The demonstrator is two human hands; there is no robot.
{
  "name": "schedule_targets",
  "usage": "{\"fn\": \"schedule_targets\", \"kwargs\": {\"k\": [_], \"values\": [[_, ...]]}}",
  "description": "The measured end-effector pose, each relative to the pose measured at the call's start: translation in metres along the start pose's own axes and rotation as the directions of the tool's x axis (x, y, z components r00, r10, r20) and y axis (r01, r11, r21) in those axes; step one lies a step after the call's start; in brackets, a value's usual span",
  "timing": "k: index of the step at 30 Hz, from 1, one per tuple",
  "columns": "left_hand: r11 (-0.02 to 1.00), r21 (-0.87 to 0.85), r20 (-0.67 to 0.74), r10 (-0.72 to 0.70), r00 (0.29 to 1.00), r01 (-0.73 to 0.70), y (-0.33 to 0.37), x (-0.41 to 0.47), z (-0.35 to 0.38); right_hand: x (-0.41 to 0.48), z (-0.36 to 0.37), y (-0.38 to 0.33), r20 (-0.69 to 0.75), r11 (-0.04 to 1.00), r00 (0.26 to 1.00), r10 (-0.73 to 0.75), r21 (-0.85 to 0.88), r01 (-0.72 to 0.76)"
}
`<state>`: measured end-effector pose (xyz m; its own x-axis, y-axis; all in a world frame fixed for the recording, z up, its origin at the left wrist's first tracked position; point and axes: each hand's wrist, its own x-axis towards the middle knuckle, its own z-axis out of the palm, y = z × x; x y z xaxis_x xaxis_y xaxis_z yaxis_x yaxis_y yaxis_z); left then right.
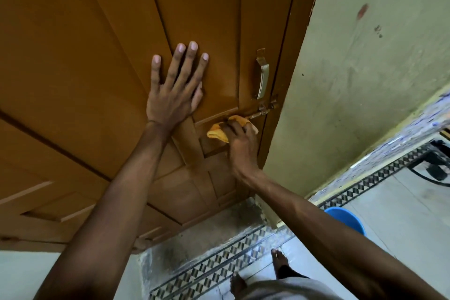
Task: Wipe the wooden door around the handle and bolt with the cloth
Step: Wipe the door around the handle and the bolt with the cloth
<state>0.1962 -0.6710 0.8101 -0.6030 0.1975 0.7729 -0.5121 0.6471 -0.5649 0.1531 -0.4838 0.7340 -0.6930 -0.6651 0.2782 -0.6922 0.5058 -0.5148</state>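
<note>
The brown wooden door [97, 56] fills the upper left of the head view. A metal pull handle [263, 74] is fixed near its right edge, with a sliding bolt [264, 111] just below it. My left hand [174, 87] lies flat on the door panel left of the handle, fingers spread. My right hand [241, 143] presses a yellow-orange cloth [219, 135] against the door just left of and below the bolt. Part of the cloth is hidden under my fingers.
A pale green wall [365, 80] stands right of the door frame. Below is a tiled floor with a patterned border [219, 268], a blue bucket [347, 220] at the right, and my bare feet [280, 263] near the bottom.
</note>
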Motion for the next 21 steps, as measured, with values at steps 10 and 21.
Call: {"fn": "schedule_targets", "kwargs": {"k": [10, 21], "values": [[1.000, 0.011, 0.001, -0.026, 1.000, 0.026, 0.001, -0.003, 0.005, -0.017, 0.024, 0.002, 0.142, 0.978, 0.975, -0.170, 0.144, 0.149], [0.999, 0.031, -0.021, -0.014, 1.000, 0.015, 0.002, -0.004, 0.003, 0.040, -0.014, 0.018, 0.643, -0.258, 0.471, 0.604, 0.716, -0.648]]}}
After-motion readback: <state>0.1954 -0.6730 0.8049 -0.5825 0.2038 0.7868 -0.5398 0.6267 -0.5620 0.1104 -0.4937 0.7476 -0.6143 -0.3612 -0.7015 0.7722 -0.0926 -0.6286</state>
